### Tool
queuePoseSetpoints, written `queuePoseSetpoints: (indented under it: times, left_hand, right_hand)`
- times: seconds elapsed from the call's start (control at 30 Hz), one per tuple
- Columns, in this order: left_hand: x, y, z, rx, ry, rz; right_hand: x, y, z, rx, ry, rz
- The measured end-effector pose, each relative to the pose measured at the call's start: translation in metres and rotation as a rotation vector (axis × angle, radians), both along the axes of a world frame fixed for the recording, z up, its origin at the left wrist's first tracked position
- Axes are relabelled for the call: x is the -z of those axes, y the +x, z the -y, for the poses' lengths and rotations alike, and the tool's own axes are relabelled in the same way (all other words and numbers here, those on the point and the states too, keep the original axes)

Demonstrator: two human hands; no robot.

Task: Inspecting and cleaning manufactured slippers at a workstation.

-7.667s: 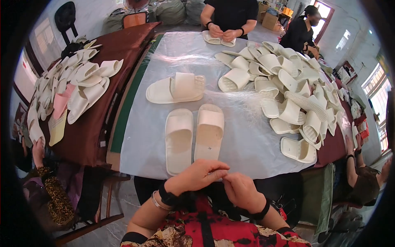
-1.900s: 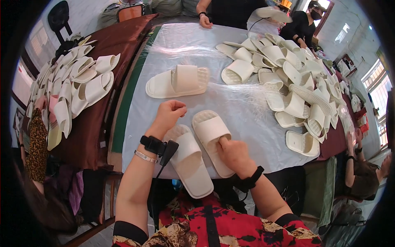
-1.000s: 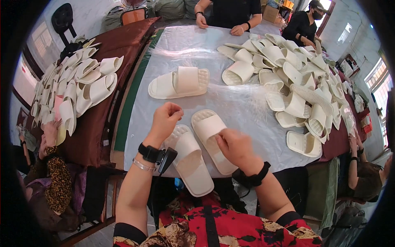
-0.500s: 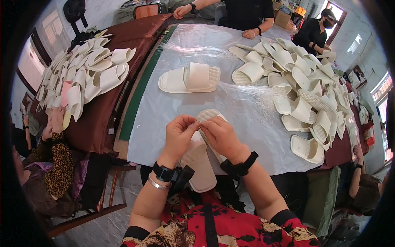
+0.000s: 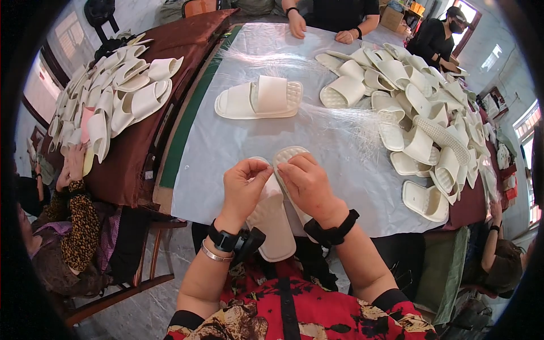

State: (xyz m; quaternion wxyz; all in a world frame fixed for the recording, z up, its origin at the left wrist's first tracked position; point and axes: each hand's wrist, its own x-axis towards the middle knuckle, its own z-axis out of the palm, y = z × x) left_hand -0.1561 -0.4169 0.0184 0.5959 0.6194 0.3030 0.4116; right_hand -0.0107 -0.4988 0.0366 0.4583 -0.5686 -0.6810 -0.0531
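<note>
My left hand [image 5: 243, 188] and my right hand [image 5: 310, 188] hover close together above the near edge of the table, each with thumb and forefinger pinched. What they hold, if anything, is too fine to make out. Beneath them lies a pair of cream slippers: the left slipper [image 5: 272, 229] reaches past the table edge toward me, and the right slipper [image 5: 290, 152] shows its bumpy insole beyond my fingers. My hands hide much of both. Farther off, another pair of cream slippers [image 5: 258, 97] lies sideways, one stacked on the other.
Loose clear strands [image 5: 345, 122] are scattered over the pale plastic sheet [image 5: 215, 181]. A big heap of cream slippers [image 5: 419, 107] covers the right side. More slippers [image 5: 119, 96] are piled on the brown-covered table [image 5: 136, 175] at left. Co-workers sit or stand around.
My hands have moved slightly apart, still pinched. The person across the table has brought a hand in to the table's far edge. The whole view has shifted a little.
</note>
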Motion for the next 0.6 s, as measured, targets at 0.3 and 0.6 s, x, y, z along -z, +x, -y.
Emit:
queuePoseSetpoints:
  times: [0.3, 0.6]
  left_hand:
    - [-0.0013, -0.0013, 0.0022, -0.028, 0.067, -0.128]
    - [0.0009, -0.0048, 0.0036, 0.006, 0.041, -0.122]
  right_hand:
    - [-0.0004, 0.0004, -0.0026, -0.013, -0.003, 0.1]
    - [0.0003, 0.0021, -0.0031, -0.001, -0.022, 0.184]
